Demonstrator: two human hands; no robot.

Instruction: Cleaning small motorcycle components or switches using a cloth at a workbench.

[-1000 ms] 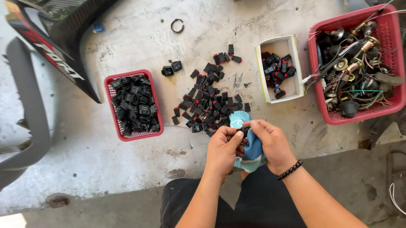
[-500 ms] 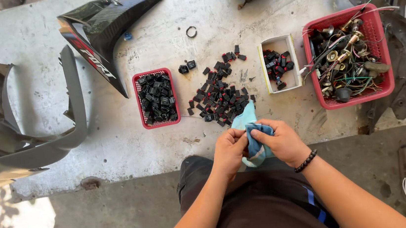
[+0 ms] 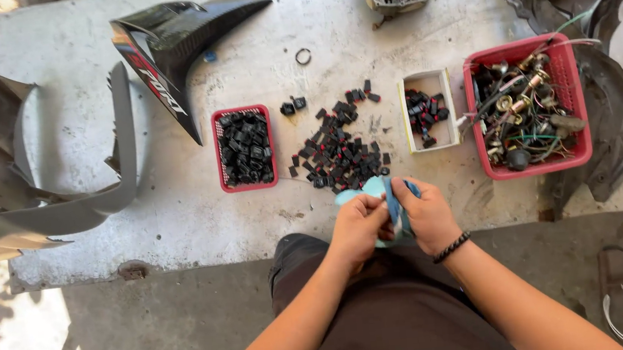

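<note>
Both of my hands meet over the near edge of a worn grey table point(image 3: 180, 233). My left hand point(image 3: 358, 227) and my right hand point(image 3: 430, 217) are closed together on a light blue cloth point(image 3: 374, 188), which is wrapped around something small that I cannot make out. A black bead bracelet sits on my right wrist. Just beyond my hands lies a loose pile of small black parts point(image 3: 339, 149), some marked with red.
A small red basket point(image 3: 245, 147) full of black parts stands left of the pile. A white box point(image 3: 427, 110) holds a few more on the right, beside a larger red basket point(image 3: 529, 104) of wires and switches. Black and grey motorcycle fairings point(image 3: 163, 52) lie at left. A metal ring point(image 3: 303, 56) lies farther back.
The view has shifted, so the table now sits more to the right and lower. My hands stay on the blue cloth, working it between the fingers.
</note>
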